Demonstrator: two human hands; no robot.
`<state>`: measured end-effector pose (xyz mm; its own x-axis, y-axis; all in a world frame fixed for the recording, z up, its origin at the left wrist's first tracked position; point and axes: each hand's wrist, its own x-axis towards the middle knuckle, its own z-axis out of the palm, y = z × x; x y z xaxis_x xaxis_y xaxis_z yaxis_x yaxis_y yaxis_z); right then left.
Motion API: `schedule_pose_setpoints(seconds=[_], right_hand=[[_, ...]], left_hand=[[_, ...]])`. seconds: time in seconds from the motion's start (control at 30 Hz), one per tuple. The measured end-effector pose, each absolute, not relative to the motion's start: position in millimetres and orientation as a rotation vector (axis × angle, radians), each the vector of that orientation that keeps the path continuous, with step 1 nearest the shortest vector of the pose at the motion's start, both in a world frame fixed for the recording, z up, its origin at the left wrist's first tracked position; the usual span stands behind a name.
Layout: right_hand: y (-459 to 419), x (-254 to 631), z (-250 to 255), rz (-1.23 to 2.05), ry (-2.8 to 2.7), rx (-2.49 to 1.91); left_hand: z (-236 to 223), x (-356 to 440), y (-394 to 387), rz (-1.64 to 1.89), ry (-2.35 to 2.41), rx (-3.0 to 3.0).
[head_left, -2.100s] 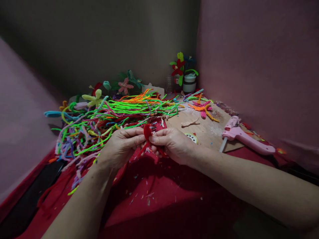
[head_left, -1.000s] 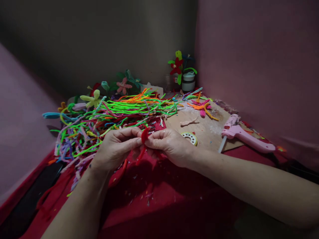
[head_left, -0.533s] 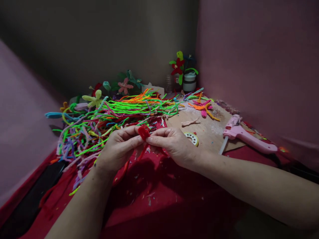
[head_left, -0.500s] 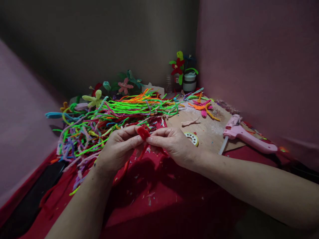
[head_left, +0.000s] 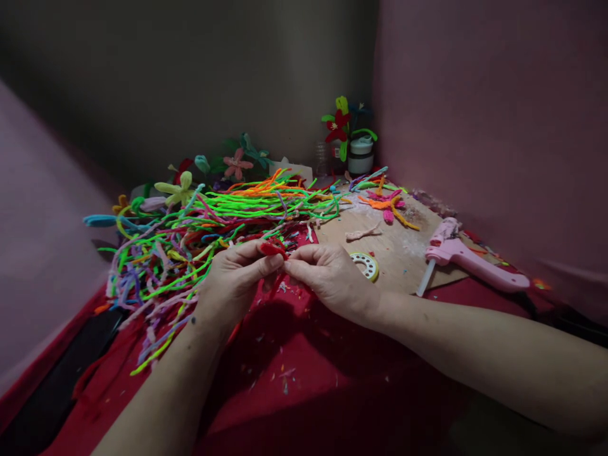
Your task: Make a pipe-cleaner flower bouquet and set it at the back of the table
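Note:
A red fuzzy pipe cleaner [head_left: 272,249], bent into a small loop, is pinched between both hands above the red cloth. My left hand [head_left: 240,272] is closed on the loop with thumb and fingers. From the other side my right hand [head_left: 327,272] pinches its lower end, fingertips almost touching those of the left. Part of the red piece hangs below and is hidden by the fingers. Just beyond the hands lies a large pile of coloured pipe cleaners [head_left: 266,206]. Close behind the right hand sits a round yellow-and-white disc with holes [head_left: 365,266].
A pink glue gun [head_left: 475,256] lies at the right edge of a wooden board [head_left: 342,231]. Orange and pink pipe-cleaner pieces [head_left: 389,206] rest on the board. Finished fuzzy flowers [head_left: 237,164] and a lidded container [head_left: 361,155] stand along the wall. Scraps dot the red cloth [head_left: 304,392].
The red loop has tilted flatter between the fingers, and the left thumb now covers more of it. The left wrist has shifted slightly right; the right hand stays nearly in place.

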<state>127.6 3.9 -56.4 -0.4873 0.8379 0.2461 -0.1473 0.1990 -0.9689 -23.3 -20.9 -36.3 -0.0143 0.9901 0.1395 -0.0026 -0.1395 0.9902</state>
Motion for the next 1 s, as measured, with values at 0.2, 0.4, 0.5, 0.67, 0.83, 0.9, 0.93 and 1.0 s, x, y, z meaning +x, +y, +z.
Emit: schedule_pose_setpoints(seconds=[0.2,0.4,0.5,0.67,0.83,0.9,0.93,1.0], right_hand=[[2.2,128.2,-54.5,1.388,-1.670,-0.694],[2.0,129.6,-48.5,1.575,-1.598,-0.708],[3.5,129.3,-50.8,1.587,-1.607,-0.694],[5.4,128.0,-56.0,1.556,-1.643,-0.744],[6.3,127.9,-58.6,1.629,-1.595,-0.719],[6.7,127.7,-58.9,1.637,-1.584,-0.717],[7.0,127.4,-59.0,1.638,-1.579,-0.723],[7.6,126.6,-59.3,1.646,-1.566,-0.739]], left_hand=[[-33.3,-17.8,-24.4,1.393,1.206,1.317],[-31.2,-18.1,-24.2,1.401,1.245,1.274],[-31.4,-19.1,-24.4,1.389,1.248,1.276],[-33.9,-19.4,-25.1,1.337,1.263,1.316],[-34.8,-16.7,-26.1,1.404,1.385,1.517],[-34.2,-14.5,-28.1,1.484,1.469,1.720],[-34.0,-13.2,-29.5,1.505,1.503,1.845],[-34.1,-10.7,-32.3,1.509,1.542,2.066]])
